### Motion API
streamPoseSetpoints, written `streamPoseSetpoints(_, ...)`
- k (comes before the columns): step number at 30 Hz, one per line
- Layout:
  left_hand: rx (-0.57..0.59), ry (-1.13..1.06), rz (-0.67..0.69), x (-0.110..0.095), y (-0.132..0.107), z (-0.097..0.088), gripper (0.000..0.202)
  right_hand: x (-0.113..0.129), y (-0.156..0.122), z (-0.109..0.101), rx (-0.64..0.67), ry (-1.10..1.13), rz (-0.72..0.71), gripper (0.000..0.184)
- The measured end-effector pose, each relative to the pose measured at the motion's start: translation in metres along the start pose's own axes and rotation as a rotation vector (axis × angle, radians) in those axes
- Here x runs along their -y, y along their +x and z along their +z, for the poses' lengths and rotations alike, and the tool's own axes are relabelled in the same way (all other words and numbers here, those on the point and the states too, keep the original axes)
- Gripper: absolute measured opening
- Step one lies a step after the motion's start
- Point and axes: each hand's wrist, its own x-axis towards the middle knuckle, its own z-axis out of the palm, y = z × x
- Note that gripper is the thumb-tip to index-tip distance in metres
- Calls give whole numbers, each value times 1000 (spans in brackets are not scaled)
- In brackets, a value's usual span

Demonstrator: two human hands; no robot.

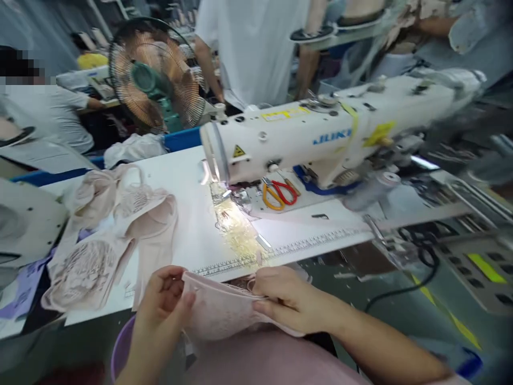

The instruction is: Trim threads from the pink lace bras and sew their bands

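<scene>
Between my two hands, just off the front edge of the table, is a pale pink bra (224, 310) with a lacy cup. My left hand (166, 299) pinches its left end between thumb and fingers. My right hand (282, 299) grips its upper edge farther right, fingers closed over the fabric. Beyond them stands a white sewing machine (280, 139), its lamp lighting the needle area. More pale pink bras (92, 262) lie in a pile on the left of the table.
On the machine bed lie snips with yellow (272, 198) and red (286, 192) handles. A ruler strip (304, 246) runs along the table's front edge. A green fan (156, 80) and several people stand or sit behind. A purple bin (122, 347) is below.
</scene>
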Motion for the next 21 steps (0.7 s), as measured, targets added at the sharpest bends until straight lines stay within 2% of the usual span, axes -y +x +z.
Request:
streamPoseSetpoints(3,45,-116,-39,4,0,3,31,2,0,0,3,28,33,32)
streamPoseSetpoints(7,137,-160,-93,8,4,-2,24,6,1,0,7,50,84,32)
streamPoseSetpoints(10,185,-132,-12,9,9,-6,22,7,-1,1,3,67,118,32)
streamPoseSetpoints(13,176,-136,90,12,14,-6,18,5,-3,2,4,88,132,33)
streamPoseSetpoints(18,212,-341,30,10,15,-7,15,4,1,3,-9,89,129,36)
streamPoseSetpoints(21,231,-328,53,3,7,-16,13,9,7,5,-17,101,60,36)
